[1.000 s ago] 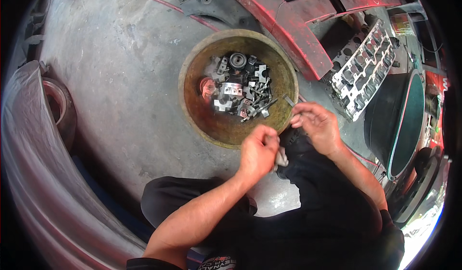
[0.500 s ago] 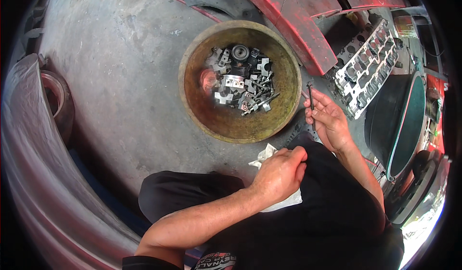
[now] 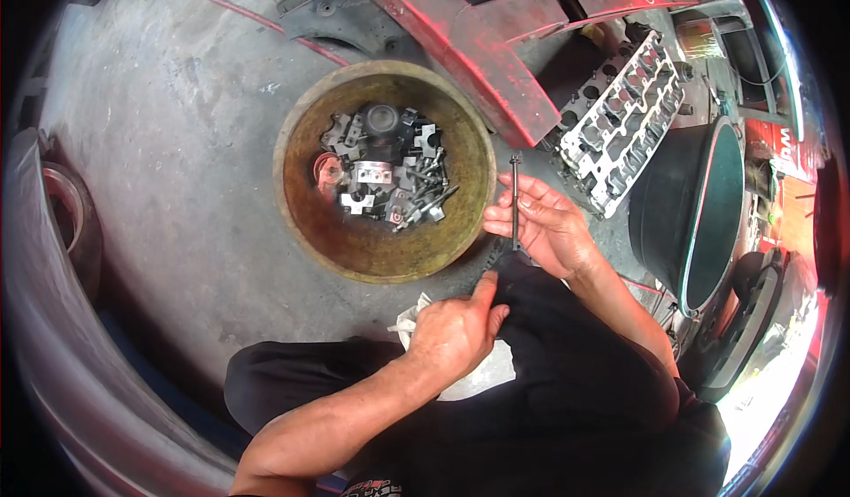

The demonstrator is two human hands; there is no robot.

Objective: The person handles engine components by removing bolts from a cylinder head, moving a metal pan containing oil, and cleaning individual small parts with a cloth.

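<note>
My right hand (image 3: 553, 227) pinches a long dark bolt (image 3: 515, 198) between thumb and fingers, its head end up, just right of the bowl's rim. My left hand (image 3: 456, 333) is closed around a white rag (image 3: 409, 318), which sticks out on both sides of the fist. Its index finger stretches toward the lower end of the bolt, apart from it. The round, worn yellow-brown bowl (image 3: 301, 231) on the floor holds several metal caps (image 3: 374, 173), a heap of bolts (image 3: 427, 187) and a dark round part (image 3: 382, 120).
An engine cylinder head (image 3: 624, 120) lies at the right, beyond my right hand. A red steel beam (image 3: 469, 50) runs behind the bowl. At the far right stands a dark tub (image 3: 682, 213). A plastic-covered panel (image 3: 80, 346) curves along the left, near a wheel (image 3: 71, 205).
The view has shifted, so the bowl and both hands sit further left. My left index finger has straightened out from the fist toward the bolt. The bolt stays in my right hand.
</note>
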